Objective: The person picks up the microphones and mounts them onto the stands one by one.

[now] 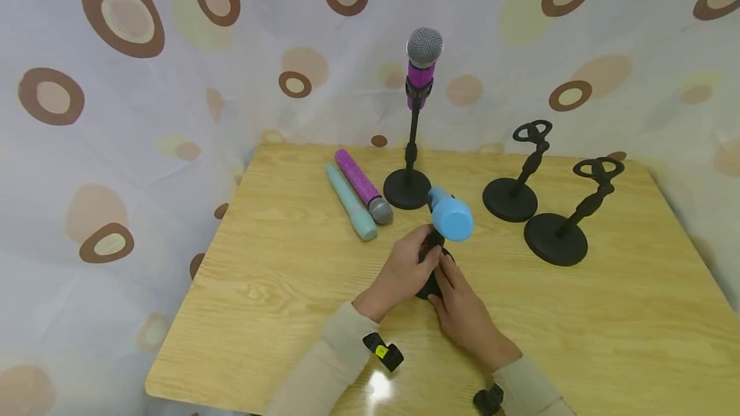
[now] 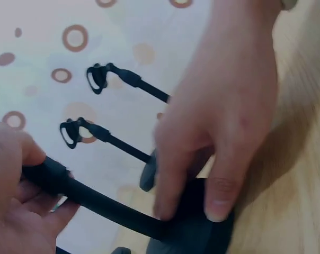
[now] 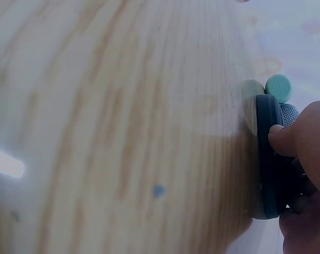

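Observation:
A light blue microphone point(image 1: 453, 218) sits in the top of a black microphone stand point(image 1: 430, 284) at the middle of the table. My left hand point(image 1: 405, 268) grips the stand's pole at its thick collar, as the left wrist view also shows. On the round base point(image 2: 194, 233) my right hand point(image 1: 465, 313) has its thumb and fingers, pinching it. The right wrist view shows that thumb on the base's edge point(image 3: 268, 159). Whether the base touches the table cannot be told. Left of the hands lie a purple glitter microphone point(image 1: 361, 180) and a teal one point(image 1: 352, 204), side by side.
Behind the hands stands another black stand point(image 1: 407, 188) holding an upright purple microphone point(image 1: 422, 76). Two black stands with bare ring holders point(image 1: 511, 198) point(image 1: 557, 239) are on the right. A patterned cloth point(image 1: 231, 82) hangs behind the wooden table point(image 1: 248, 313).

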{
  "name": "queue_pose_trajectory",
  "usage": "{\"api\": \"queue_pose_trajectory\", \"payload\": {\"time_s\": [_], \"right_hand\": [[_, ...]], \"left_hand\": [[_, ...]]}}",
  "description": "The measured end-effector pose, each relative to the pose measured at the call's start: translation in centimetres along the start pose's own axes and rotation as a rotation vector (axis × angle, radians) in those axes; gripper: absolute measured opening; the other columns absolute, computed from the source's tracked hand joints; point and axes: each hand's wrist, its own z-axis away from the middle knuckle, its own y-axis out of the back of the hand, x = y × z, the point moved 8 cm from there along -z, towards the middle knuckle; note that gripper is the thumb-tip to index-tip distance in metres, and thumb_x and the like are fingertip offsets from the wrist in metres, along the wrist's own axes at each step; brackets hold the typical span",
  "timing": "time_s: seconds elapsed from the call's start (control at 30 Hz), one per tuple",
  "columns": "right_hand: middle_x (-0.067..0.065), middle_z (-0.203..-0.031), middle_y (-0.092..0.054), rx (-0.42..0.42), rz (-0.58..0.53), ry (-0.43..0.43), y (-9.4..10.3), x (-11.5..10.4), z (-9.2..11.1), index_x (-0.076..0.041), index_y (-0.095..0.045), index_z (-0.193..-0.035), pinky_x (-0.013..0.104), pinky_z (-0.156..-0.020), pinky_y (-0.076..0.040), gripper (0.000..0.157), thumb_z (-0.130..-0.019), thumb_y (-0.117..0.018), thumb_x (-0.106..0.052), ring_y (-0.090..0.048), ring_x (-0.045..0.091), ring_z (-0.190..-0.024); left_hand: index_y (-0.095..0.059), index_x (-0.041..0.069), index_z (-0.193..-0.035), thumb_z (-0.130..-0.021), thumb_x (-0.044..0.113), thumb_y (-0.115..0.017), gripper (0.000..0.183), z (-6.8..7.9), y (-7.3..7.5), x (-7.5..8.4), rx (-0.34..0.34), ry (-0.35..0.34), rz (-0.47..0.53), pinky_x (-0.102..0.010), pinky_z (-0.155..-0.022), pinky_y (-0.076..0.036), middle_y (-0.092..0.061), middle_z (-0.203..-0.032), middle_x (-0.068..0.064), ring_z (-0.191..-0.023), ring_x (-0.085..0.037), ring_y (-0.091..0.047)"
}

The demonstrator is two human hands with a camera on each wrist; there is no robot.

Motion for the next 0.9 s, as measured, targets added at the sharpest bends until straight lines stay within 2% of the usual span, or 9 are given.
{"api": "queue_pose_trajectory", "payload": {"time_s": [0.1,0.27,0.47,0.57,0.7,0.9], "right_hand": [[0.017,-0.148,-0.017,0.002,-0.003,0.003,0.1,-0.1,-0.3,0.007,-0.031,-0.135,0.044,-0.099,-0.037,0.064,-0.082,-0.062,-0.011,-0.028,0.036,-0.131],[0.016,-0.148,-0.017,-0.004,0.005,0.006,0.0,0.0,-0.3,0.009,-0.035,-0.132,0.044,-0.098,-0.038,0.061,-0.082,-0.063,-0.012,-0.028,0.037,-0.131],[0.016,-0.148,-0.015,0.017,0.03,0.027,0.4,0.0,-0.6,0.01,-0.035,-0.132,0.044,-0.099,-0.037,0.062,-0.081,-0.063,-0.01,-0.028,0.036,-0.131],[0.018,-0.148,-0.016,0.01,0.033,0.029,0.4,0.0,-0.4,0.011,-0.035,-0.131,0.045,-0.098,-0.038,0.062,-0.081,-0.063,-0.011,-0.028,0.036,-0.131],[0.019,-0.147,-0.016,-0.003,0.044,0.008,0.3,0.2,-0.2,0.01,-0.033,-0.133,0.043,-0.099,-0.037,0.063,-0.082,-0.063,-0.012,-0.026,0.034,-0.133],[0.015,-0.149,-0.012,-0.053,0.029,-0.032,-0.5,0.4,0.2,0.006,-0.028,-0.136,0.041,-0.102,-0.035,0.065,-0.084,-0.061,-0.014,-0.023,0.031,-0.134]], "left_hand": [[-0.049,0.011,-0.114,-0.094,0.016,-0.044,0.021,-0.1,-0.1,0.2,0.008,-0.031,-0.129,-0.02,-0.089,-0.045,-0.059,-0.109,-0.002,-0.106,-0.007,-0.054],[-0.054,0.013,-0.105,-0.093,0.013,-0.046,0.014,-0.4,0.4,0.3,0.048,-0.059,-0.237,-0.017,-0.082,-0.047,-0.063,-0.1,0.002,-0.096,-0.004,-0.058],[-0.056,0.014,-0.107,-0.09,0.014,-0.052,0.016,-0.8,0.8,0.6,0.117,-0.089,-0.269,-0.014,-0.077,-0.048,-0.065,-0.097,0.003,-0.091,-0.003,-0.06],[-0.056,0.013,-0.108,-0.088,0.014,-0.057,0.02,-0.9,0.8,0.5,0.117,-0.079,-0.262,-0.013,-0.078,-0.048,-0.065,-0.1,0.002,-0.092,-0.003,-0.061],[-0.056,0.014,-0.105,-0.084,0.024,-0.062,0.024,-1.0,0.8,0.5,0.11,-0.054,-0.273,-0.014,-0.079,-0.047,-0.063,-0.098,0.004,-0.09,-0.002,-0.059],[-0.052,0.014,-0.096,-0.076,0.037,-0.067,0.033,-1.0,0.9,0.7,0.12,-0.063,-0.395,-0.014,-0.073,-0.046,-0.058,-0.088,0.006,-0.083,-0.004,-0.056]]}}
